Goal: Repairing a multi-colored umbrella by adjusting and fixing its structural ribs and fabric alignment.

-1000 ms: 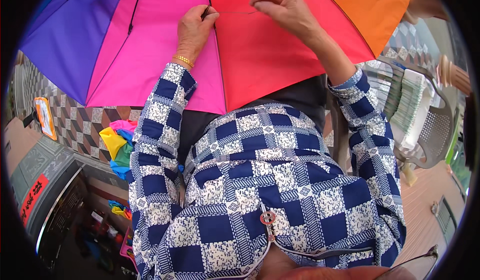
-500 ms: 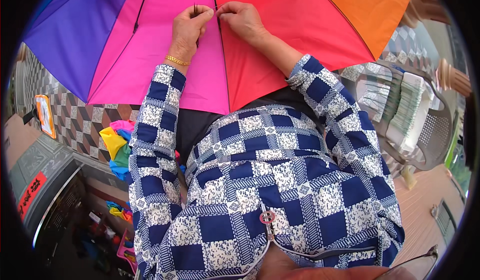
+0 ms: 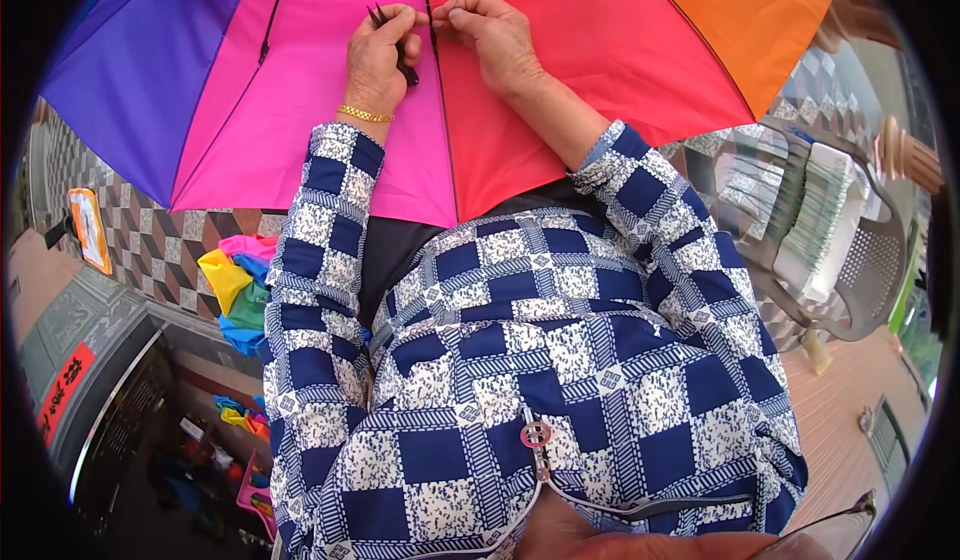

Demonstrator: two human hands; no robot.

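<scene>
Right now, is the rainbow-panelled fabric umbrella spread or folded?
Spread: the rainbow-panelled fabric umbrella shows taut purple, pink, red and orange panels fanned between dark ribs.

The umbrella [image 3: 560,90] runs off the top edge, so its rim and full spread go unseen. A thin dark tool [image 3: 400,45] sits mostly buried in the left hand [image 3: 380,55]; its kind cannot be told. The right hand [image 3: 495,40] covers the seam it pinches. Small items on the floor [image 3: 210,450] are too blurred to name

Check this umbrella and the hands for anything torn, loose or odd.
Nothing stands out. The umbrella canopy lies smooth with no tear showing. The left hand holds a small dark tool at the black rib; the right hand pinches the fabric beside it.
</scene>
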